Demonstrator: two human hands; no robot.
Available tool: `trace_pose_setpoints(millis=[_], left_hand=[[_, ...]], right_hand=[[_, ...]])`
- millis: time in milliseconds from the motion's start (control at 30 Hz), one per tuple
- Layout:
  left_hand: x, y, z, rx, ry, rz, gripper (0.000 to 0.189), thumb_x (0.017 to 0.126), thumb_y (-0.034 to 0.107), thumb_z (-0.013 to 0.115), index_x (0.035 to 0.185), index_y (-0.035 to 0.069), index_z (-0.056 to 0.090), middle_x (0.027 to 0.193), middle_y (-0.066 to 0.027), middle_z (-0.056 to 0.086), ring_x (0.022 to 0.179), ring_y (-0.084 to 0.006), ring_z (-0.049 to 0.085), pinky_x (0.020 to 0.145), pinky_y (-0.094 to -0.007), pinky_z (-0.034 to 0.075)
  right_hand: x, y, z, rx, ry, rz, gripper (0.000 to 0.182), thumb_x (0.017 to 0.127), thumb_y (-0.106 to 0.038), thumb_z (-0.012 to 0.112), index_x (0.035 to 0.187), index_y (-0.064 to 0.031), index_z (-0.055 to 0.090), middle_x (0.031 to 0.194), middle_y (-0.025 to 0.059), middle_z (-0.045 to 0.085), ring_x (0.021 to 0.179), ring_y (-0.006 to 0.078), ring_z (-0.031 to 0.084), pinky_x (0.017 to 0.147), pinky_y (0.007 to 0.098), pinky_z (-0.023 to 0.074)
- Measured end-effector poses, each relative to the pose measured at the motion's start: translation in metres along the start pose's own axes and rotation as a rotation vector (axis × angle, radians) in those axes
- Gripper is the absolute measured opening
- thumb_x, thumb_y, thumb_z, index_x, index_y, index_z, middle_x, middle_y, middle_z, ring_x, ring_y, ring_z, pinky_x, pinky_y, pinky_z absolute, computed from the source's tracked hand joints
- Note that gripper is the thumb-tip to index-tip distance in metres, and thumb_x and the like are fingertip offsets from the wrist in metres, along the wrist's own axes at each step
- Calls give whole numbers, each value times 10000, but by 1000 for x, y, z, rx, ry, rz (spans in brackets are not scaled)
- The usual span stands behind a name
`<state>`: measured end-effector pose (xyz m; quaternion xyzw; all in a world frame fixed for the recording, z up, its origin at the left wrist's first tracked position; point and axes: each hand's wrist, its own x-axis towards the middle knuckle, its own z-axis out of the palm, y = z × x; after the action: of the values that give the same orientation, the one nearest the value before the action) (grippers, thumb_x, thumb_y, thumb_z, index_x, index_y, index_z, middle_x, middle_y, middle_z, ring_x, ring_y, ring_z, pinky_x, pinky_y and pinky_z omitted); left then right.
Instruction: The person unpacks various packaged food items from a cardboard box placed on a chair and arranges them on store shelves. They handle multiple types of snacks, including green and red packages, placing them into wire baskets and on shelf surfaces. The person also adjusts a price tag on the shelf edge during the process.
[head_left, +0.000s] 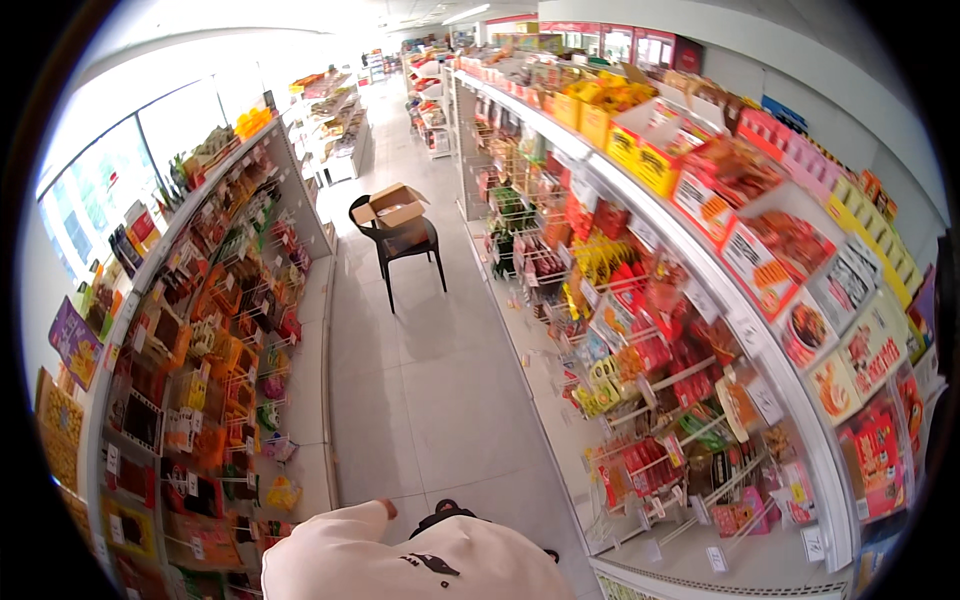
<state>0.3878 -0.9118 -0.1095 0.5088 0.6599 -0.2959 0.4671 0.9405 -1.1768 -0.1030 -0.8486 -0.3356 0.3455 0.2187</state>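
Only a small part of my left hand (388, 508) shows, past the cuff of a pale sweatshirt (420, 551). It hangs low over the aisle floor, apart from the shelves, and its fingers are too hidden to read. My right hand is out of view. Ahead in the aisle stands a black chair (411, 245) with an opened cardboard box (397, 208) on its seat. Something pale lies inside the box, too small to name. On the right, bagged snacks (651, 454) hang from wire hooks beside price tags.
Left of the aisle, a shelf unit (324, 375) carries hanging snack packets (202, 420). Open display cartons (646, 154) line the top of the right shelf. Its base edge (525, 390) borders the tiled floor (420, 352). Farther back stands another display rack (341, 139).
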Motion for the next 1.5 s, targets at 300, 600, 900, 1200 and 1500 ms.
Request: trace_pose_setpoints(millis=[300,600,900,1200,1500], left_hand=[[-23,-50,1,-606,-8,12,360,875,345,627,1142,122,717,1030,-73,732,854,-195,698,782,-383,558],[0,54,-63,-839,-3,476,299,903,213,627,1149,43,646,885,-74,693,822,-151,687,700,-309,545],[43,-50,-77,-1004,48,288,436,799,323,767,1125,43,693,1064,-91,708,996,-187,632,911,-366,495],[25,-87,-187,-1192,241,-218,474,915,462,595,1149,58,678,1091,-72,699,957,-210,643,846,-407,513],[57,-23,-298,-1517,330,-12,495,948,468,523,1190,58,657,1152,-110,671,1034,-234,625,863,-401,504]], right_hand=[[60,-146,49,-80,-324,-53,329,859,-176,619,1120,24,643,1070,204,668,1051,341,616,946,436,462],[93,-212,81,-157,-512,-77,325,838,-191,638,1096,5,668,1035,194,689,1016,349,636,943,433,469],[202,-258,154,-158,-656,-257,283,806,-242,685,1021,-64,728,890,156,726,858,315,689,846,429,518],[340,-429,216,-588,-671,-456,291,809,-246,678,1026,-59,726,930,160,726,881,293,689,846,416,519],[426,-608,292,-34,-854,-47,297,966,-245,513,1225,-139,613,1052,34,706,802,161,665,645,345,504]])
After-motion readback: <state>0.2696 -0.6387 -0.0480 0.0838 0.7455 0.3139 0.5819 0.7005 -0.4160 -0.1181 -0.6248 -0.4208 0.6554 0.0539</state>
